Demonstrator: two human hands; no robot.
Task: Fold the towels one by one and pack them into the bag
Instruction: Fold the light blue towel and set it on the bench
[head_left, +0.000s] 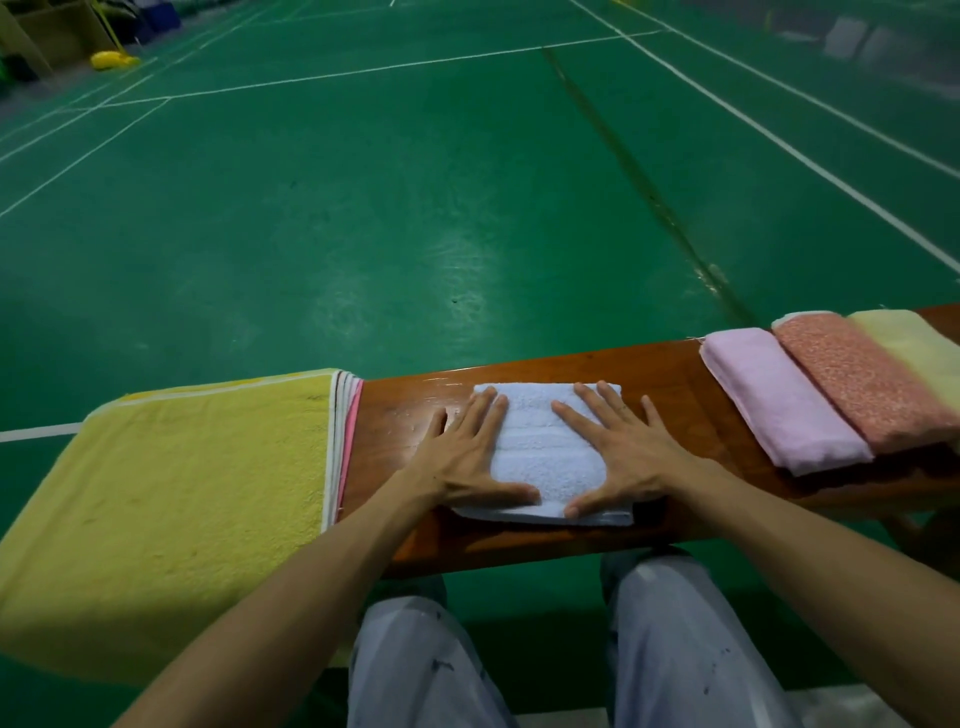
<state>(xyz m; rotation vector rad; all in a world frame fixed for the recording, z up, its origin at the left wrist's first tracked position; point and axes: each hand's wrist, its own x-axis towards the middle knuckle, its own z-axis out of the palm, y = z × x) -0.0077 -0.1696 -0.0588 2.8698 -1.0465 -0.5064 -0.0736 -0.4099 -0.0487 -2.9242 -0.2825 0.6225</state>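
A folded light blue towel lies in the middle of the wooden bench. My left hand presses flat on its left side with straight fingers, partly on the bench. My right hand presses flat on its right side, fingers spread. To the left, a stack of unfolded towels with a yellow towel on top drapes over the bench. At the right lie folded towels side by side: a pink towel, a salmon towel and a pale yellow towel. No bag is in view.
The bench stands on a green court floor with white lines. My knees in grey trousers are below the bench's near edge. A yellow object and boxes sit far off at the top left.
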